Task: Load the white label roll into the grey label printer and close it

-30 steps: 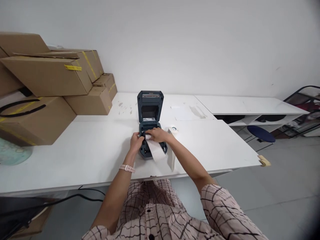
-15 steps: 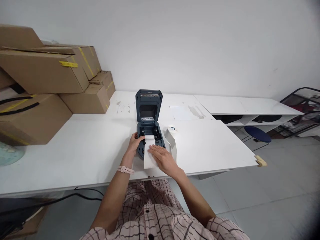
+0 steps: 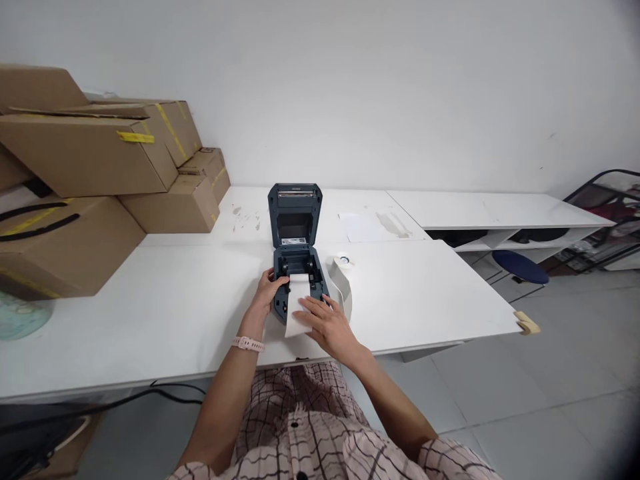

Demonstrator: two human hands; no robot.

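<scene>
A dark label printer (image 3: pixel 296 220) stands on the white table with its lid raised. A white paper strip (image 3: pixel 298 303) runs from inside it over its front edge. My left hand (image 3: pixel 266 292) grips the printer's left side, thumb over the rim. My right hand (image 3: pixel 327 325) lies on the strip and the printer's right front, its fingers spread. To the right of the printer are a white roll (image 3: pixel 344 262) and a curled length of pale backing paper (image 3: pixel 344 287).
Cardboard boxes (image 3: pixel 80 150) are stacked at the left. A white sheet (image 3: pixel 357 227) lies behind the printer to the right. The table's front edge (image 3: pixel 390 349) runs close to my body. A blue stool (image 3: pixel 520 265) and a black rack stand at the far right.
The fingers of my right hand have spread apart and shifted slightly down on the paper strip. My left hand stays at the printer's side. The view has tilted a little.
</scene>
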